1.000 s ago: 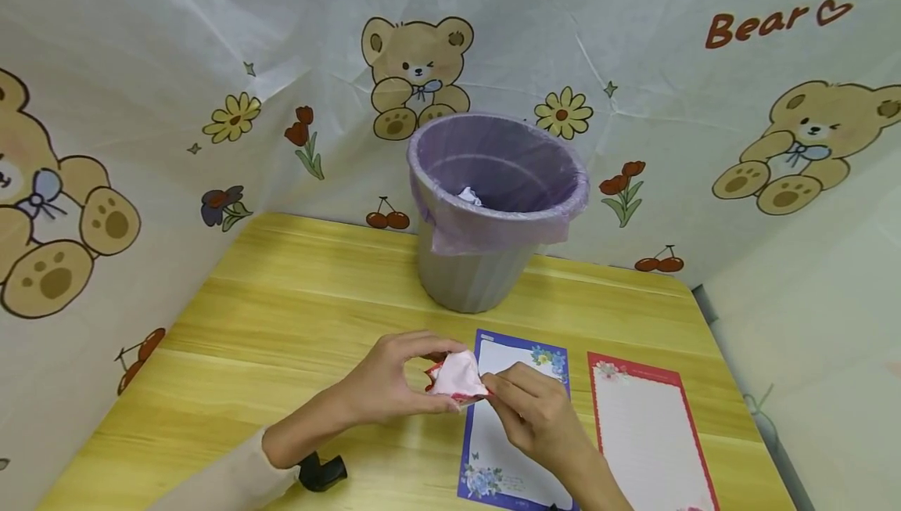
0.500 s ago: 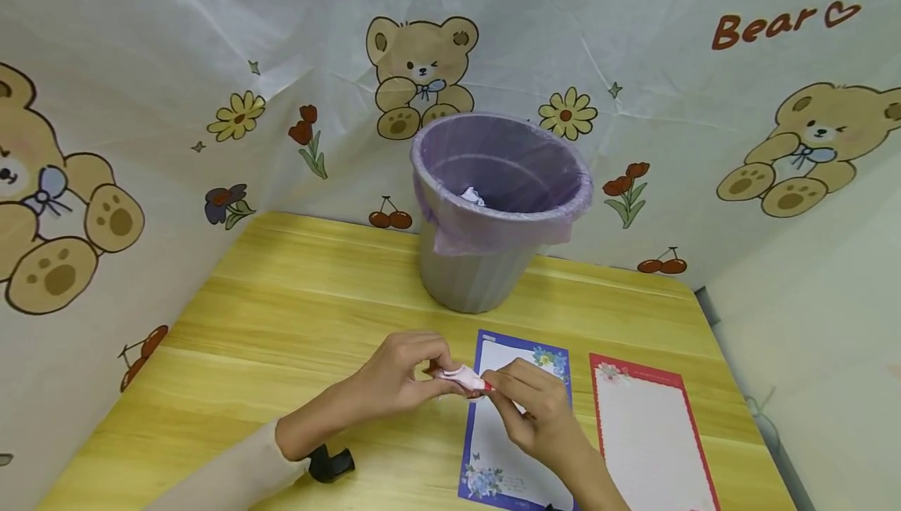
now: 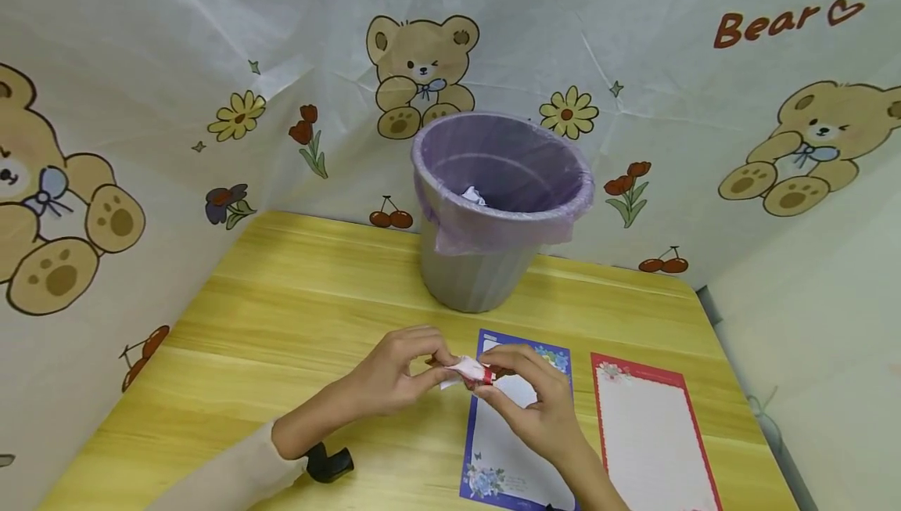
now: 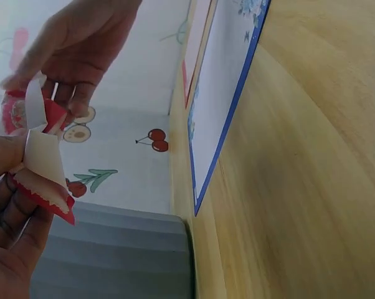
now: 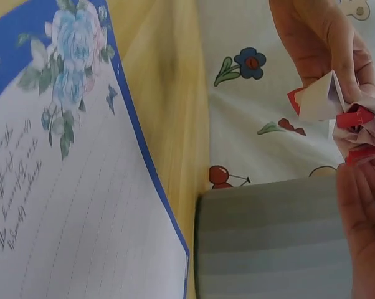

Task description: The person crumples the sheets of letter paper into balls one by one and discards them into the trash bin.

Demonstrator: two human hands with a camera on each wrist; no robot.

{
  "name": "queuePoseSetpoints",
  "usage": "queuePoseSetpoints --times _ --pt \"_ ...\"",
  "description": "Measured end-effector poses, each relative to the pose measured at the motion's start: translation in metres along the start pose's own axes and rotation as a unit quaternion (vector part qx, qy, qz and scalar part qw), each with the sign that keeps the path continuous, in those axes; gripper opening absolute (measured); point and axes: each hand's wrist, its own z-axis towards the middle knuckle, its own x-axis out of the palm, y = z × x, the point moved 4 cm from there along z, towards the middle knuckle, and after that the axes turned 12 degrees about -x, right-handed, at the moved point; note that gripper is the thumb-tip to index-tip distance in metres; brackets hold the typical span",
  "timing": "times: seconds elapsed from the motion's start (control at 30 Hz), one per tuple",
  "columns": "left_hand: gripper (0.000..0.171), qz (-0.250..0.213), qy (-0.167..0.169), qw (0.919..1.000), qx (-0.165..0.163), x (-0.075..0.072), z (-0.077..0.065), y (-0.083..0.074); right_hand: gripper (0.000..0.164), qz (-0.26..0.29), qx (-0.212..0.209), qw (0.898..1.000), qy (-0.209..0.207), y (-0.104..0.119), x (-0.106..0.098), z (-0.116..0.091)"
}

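Both hands hold one crumpled sheet of red-edged white paper [image 3: 470,371] above the table. My left hand [image 3: 403,370] pinches its left end between thumb and fingers. On the other end, the thumb and fingertips of my right hand [image 3: 535,394] grip the bunched red edge. In the left wrist view the crumpled paper [image 4: 45,156] shows a folded white flap and a ragged red border. Loose folds of the crumpled paper [image 5: 362,128] face the right wrist camera. Beneath the right hand lies a blue-bordered sheet of letter paper [image 3: 521,464] with flowers in its corners.
A grey bin [image 3: 475,280] with a purple liner [image 3: 503,229] stands at the table's back; crumpled white paper [image 3: 473,196] shows inside. To the right lies a red-bordered letter sheet [image 3: 655,433]. A black object [image 3: 329,464] sits by the left sleeve. Bear-print cloth [image 3: 317,41] hangs behind.
The paper has been squeezed from a wider, puffed shape into a narrower bunch. The right fingers have shifted their grip and now spread around its right end. Bin and flat sheets stay put.
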Motion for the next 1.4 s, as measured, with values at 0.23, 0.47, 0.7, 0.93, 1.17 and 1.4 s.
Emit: queuePoseSetpoints --times 0.23,0.47,0.7,0.93,1.17,1.4 --pt "0.014 0.005 -0.014 0.9995 0.027 0.001 0.001 -0.005 0.058 0.014 0.020 1.000 0.015 0.000 -0.002 -0.001" --pt "0.015 0.005 -0.017 0.9986 0.049 0.005 0.002 -0.006 0.048 0.077 0.057 0.995 0.024 -0.002 -0.002 -0.002" --pt "0.016 0.033 -0.029 0.9965 0.071 0.009 -0.001 -0.008 0.043 0.071 0.071 0.994 0.047 0.006 -0.001 0.000" --pt "0.013 0.116 -0.069 0.9813 0.137 0.008 -0.005 -0.012 0.034 0.092 0.101 0.989 0.047 0.007 0.004 0.000" --pt "0.015 0.135 -0.089 0.9740 0.158 0.006 -0.001 -0.016 0.020 0.165 0.203 0.965 0.025 -0.004 0.005 -0.006" --pt "0.005 0.195 -0.111 0.9570 0.184 0.005 0.003 -0.028 0.016 0.181 0.216 0.959 -0.002 -0.001 0.004 -0.005"
